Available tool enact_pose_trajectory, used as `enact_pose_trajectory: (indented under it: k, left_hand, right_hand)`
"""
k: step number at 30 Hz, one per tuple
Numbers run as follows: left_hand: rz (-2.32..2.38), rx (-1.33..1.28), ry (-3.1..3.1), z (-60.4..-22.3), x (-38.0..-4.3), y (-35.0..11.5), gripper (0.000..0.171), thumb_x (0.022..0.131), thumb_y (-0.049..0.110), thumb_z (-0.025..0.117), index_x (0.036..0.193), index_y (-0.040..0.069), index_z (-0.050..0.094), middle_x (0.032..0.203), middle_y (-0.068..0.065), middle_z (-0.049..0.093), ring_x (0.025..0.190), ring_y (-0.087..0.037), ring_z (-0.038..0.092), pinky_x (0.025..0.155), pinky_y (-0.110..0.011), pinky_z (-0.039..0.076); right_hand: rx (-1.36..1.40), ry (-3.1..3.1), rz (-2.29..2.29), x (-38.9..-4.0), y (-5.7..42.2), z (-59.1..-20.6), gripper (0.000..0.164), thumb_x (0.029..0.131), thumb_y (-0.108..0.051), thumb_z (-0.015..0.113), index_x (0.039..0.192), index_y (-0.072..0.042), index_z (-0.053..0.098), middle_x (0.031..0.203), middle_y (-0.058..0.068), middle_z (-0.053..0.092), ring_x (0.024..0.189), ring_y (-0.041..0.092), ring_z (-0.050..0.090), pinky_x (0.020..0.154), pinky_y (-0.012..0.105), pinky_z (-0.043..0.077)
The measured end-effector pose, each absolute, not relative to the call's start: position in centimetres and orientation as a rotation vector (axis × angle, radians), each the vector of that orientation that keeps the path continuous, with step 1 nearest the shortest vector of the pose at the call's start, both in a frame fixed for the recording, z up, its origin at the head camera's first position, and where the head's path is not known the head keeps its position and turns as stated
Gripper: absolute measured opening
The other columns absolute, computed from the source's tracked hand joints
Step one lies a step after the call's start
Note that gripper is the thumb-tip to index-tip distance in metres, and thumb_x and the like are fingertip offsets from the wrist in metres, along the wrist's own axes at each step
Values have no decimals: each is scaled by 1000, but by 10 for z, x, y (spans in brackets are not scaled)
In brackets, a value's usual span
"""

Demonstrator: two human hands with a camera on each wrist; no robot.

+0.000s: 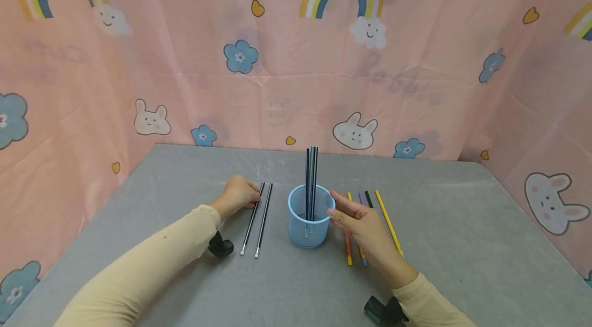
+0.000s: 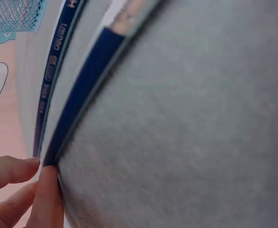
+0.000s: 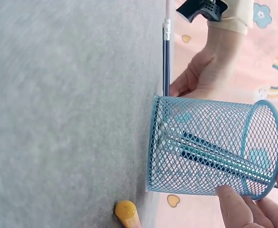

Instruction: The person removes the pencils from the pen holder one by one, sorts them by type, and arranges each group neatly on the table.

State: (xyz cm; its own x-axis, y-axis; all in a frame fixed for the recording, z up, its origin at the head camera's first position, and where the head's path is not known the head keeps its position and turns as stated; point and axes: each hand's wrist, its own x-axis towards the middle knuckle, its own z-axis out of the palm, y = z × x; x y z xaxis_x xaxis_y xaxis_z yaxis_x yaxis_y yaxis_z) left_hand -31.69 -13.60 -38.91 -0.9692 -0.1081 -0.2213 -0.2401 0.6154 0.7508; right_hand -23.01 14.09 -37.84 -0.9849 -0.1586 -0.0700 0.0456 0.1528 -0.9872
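Note:
In the head view my left hand (image 1: 238, 196) pinches the upper end of a dark striped pencil (image 1: 250, 226) at the table. Close beside it lies a second dark pencil (image 1: 264, 221), roughly parallel, with its eraser end towards me. Thumb and fingertip meet on the dark blue pencil (image 2: 84, 90) in the left wrist view. A light blue mesh pencil cup (image 1: 307, 237) stands upright with several dark pencils (image 1: 311, 178) in it. The fingers of my right hand (image 1: 365, 226) touch the cup's right side near its rim, fairly straight.
Right of the cup, partly behind my right hand, lie several coloured pencils, among them a yellow one (image 1: 388, 221) and an orange-red one (image 1: 348, 250). A pink printed curtain (image 1: 287, 90) hangs behind the grey table (image 1: 462, 244).

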Motion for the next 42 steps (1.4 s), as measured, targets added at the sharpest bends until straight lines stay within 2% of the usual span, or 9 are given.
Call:
enact_pose_trajectory:
  k: [3,6,11,14,17,23,32,35,42]
  left_hand:
    - [1305,-281,2703,-386,-317,-135,19,86,4,70,103,-4,74,96,-17,74,67,-12,65,58,-21,56]
    - [1391,-253,2718,-380,-317,-133,19,89,6,68,105,-3,73,99,-17,73,71,-13,66,60,-21,56]
    - [1604,-187,2643,-366,-312,-122,20,92,8,67,107,-3,73,109,-19,73,84,-22,73,74,-27,62]
    - [1761,-139,2532,-357,-306,-111,22,93,8,67,111,-4,72,111,-21,72,98,-29,73,82,-31,62]
    - [1856,-111,2460,-350,-301,-103,23,94,9,66,113,-3,71,113,-19,72,105,-32,71,86,-33,61]
    - [1956,-62,2407,-342,-296,-92,22,93,8,67,113,-1,71,112,-18,73,103,-29,73,86,-33,61]
    - [1977,94,2399,-338,-293,-75,30,92,13,71,120,2,70,116,-14,72,106,-28,72,89,-31,60]
    - [1973,128,2422,-338,-291,-71,32,91,15,72,121,2,69,117,-12,72,105,-24,72,91,-32,60]
    - [1980,150,2412,-335,-288,-64,34,92,15,72,124,4,67,120,-12,71,108,-24,70,93,-32,59]
  right_hand:
    - [-110,2262,-1942,-230,140,-378,55,95,-20,68,146,-10,50,150,18,49,129,33,58,100,40,51]
    - [-108,2262,-1948,-229,140,-378,55,95,-19,68,146,-9,50,150,19,48,129,33,58,100,41,51]
    - [-99,2259,-1951,-228,140,-378,55,95,-20,69,146,-9,50,150,19,48,129,33,58,100,41,51]
    - [-88,2257,-1950,-228,140,-379,55,94,-20,69,145,-10,51,149,18,50,128,32,59,100,41,52]
    - [-90,2260,-1943,-229,140,-379,55,95,-20,69,146,-11,51,150,17,49,128,32,59,100,40,51]
    - [-97,2248,-1941,-231,141,-379,54,96,-18,67,147,-10,50,151,17,48,130,32,57,100,40,51]
    - [-103,2265,-1921,-230,142,-374,54,96,-20,67,147,-10,49,149,21,50,128,35,59,101,44,51]
    - [-105,2267,-1918,-230,142,-375,54,96,-19,66,147,-10,50,149,20,49,127,34,60,101,44,51]
    - [-115,2281,-1912,-230,141,-376,53,97,-20,66,147,-11,50,148,20,51,126,33,61,100,42,52]
